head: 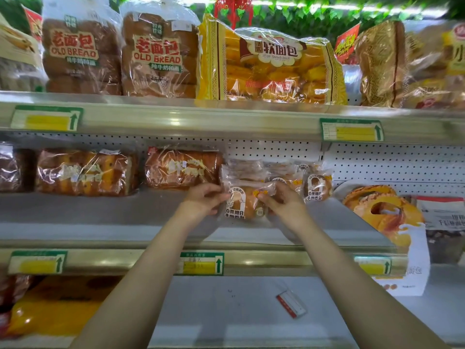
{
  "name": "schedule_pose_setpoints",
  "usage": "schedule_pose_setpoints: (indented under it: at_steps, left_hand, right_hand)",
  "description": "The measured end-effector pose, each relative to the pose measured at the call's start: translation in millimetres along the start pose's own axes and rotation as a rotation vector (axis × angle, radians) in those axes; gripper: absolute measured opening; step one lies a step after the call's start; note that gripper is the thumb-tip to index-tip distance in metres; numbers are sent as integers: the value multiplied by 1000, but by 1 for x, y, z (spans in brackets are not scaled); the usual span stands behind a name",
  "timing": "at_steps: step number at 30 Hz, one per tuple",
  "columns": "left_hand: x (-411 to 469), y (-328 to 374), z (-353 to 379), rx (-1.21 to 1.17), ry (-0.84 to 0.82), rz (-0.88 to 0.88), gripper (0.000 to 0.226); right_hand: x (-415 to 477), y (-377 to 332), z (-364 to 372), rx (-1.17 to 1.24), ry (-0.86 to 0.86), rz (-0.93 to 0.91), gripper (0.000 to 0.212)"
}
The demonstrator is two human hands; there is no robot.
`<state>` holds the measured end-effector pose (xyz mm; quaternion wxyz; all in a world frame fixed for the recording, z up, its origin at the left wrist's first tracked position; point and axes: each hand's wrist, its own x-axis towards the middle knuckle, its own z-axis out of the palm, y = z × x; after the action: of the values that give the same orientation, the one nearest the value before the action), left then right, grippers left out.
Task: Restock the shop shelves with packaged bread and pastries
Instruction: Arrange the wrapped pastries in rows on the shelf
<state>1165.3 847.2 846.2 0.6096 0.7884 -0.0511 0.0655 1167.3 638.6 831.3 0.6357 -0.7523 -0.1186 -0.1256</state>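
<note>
Avoid shoving the bun packet [245, 204], pinched at its sides by left hand [203, 197] and right hand [283, 201], into the stacked packets [249, 170] behind (seemingly a loose pile), or risk toppling them.

Your left hand [202, 199] and right hand [283, 201] covered both side edges of the bun packet [242, 204]. Stack [247, 170] behind it sat half hidden. Price tag [201, 264] print was unreadable. Left-edge loaf [8, 167] was cut off; orange pack [50, 311] blurred.

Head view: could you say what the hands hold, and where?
A clear-wrapped round bread packet: left hand grips its left edge, right hand its right edge.
</note>
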Motion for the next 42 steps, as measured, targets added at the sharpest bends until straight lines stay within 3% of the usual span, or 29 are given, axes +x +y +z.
schedule_pose_setpoints:
  at_steps: [4,9,18,22,27,31,36,39,42]
  left_hand:
    - [1,0,2,-7,77,-7,11]
    - [5,2,6,-43,122,-68,9]
    - [-2,6,7,-142,121,-154,18]
    - [-13,5,2,-135,66,-161,30]
    - [-22,6,-2,-128,56,-156,26]
    - [-27,4,-8,55,211,-47,32]
    - [-49,16,-9,183,457,253,23]
    - [-72,28,1,169,389,352,27]
    - [-106,42,22,-3,228,328,33]
  right_hand:
    - [2,-2,2,85,4,32,19]
    - [10,-8,-2,-223,-19,11,43]
    - [7,-13,4,-156,6,52,51]
    - [0,-12,7,-27,-24,142,28]
    - [-2,-10,2,-43,38,155,34]
    - [-9,-14,-3,-108,149,129,51]
    - [-35,-33,1,-69,168,8,53]
    - [-58,-47,5,19,176,-74,50]
    - [-88,-57,0,142,183,-151,37]
